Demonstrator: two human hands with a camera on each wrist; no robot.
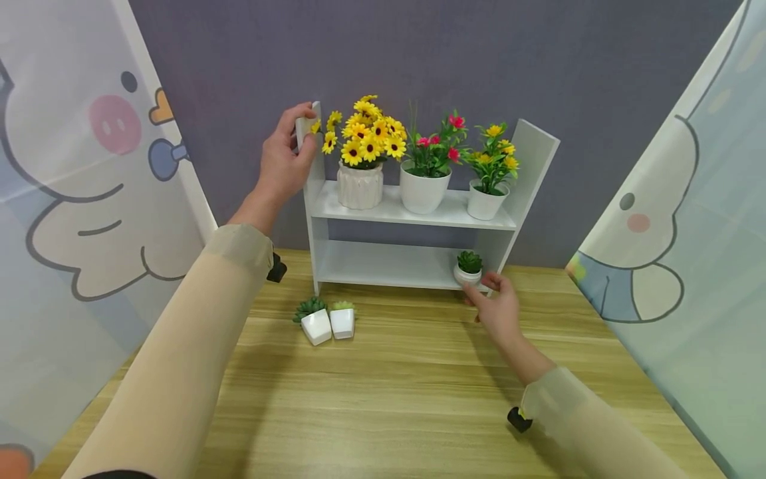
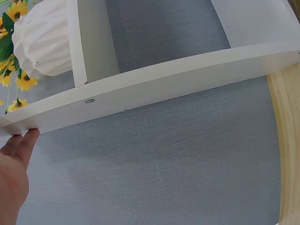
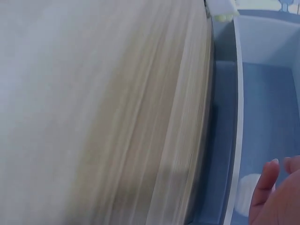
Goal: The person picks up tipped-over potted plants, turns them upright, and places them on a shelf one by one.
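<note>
A white two-tier shelf [image 1: 413, 263] stands against the grey wall. My left hand [image 1: 287, 156] grips the upper end of its left side panel [image 2: 150, 89], fingers on the outer face in the left wrist view. On the lower board, at the right end, sits a small green succulent in a round white pot [image 1: 468, 274]. Just in front of this pot is my right hand [image 1: 499, 309], thumb and fingers spread, the thumb close to its base; whether they touch cannot be told. The right wrist view shows the pot [image 3: 246, 192] partly behind the fingers.
The upper board carries yellow sunflowers in a ribbed white pot [image 1: 360, 186], a red-flowered plant [image 1: 425, 189] and a yellow-flowered plant [image 1: 487, 199]. Two small potted succulents, one darker [image 1: 317, 327] and one paler [image 1: 343, 323], lie tipped over on the wooden table [image 1: 383, 399]. Cartoon-printed curtains hang either side.
</note>
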